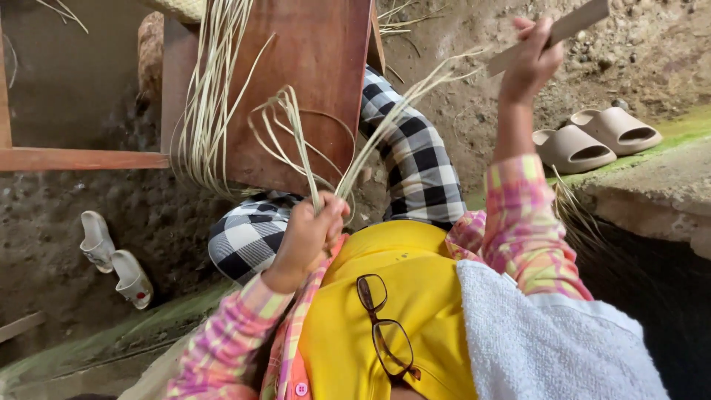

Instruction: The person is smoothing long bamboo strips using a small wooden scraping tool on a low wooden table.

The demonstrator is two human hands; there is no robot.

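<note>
Far left, dirt floor: a pair of white slippers [115, 259] lies well apart from the work, below a reddish wooden rail [81, 158].
Wooden board [296, 81]: tilted, leaning toward the person's knees in checked trousers [415, 163]; a sheaf of pale straw strands [211, 96] hangs down its left edge from a woven piece at the top.
Left hand [307, 237]: curled tight into a fist just below the board's lower edge, fingers pressed together around the gathered ends of a bundle of looped strands [311, 141]; the loops rise in front of the board and some fan off up and to the right.
Right hand [529, 63]: raised high, fingers wrapped shut on a flat wooden stick [552, 33] that points toward the upper right corner of the view.
Right of the arm: tan slides [596, 137] on the ground beside a mossy stone ledge [652, 185].
Chest: glasses [385, 330] hang from the yellow shirt; a white towel [548, 341] lies on the shoulder.
Risk: likely the thin strands kink or snap if the fist pulls hard against the loops; loose ends may slip out of the bundle and tangle with the hanging sheaf; a swing of the stick could catch the strands that fan toward it.
</note>
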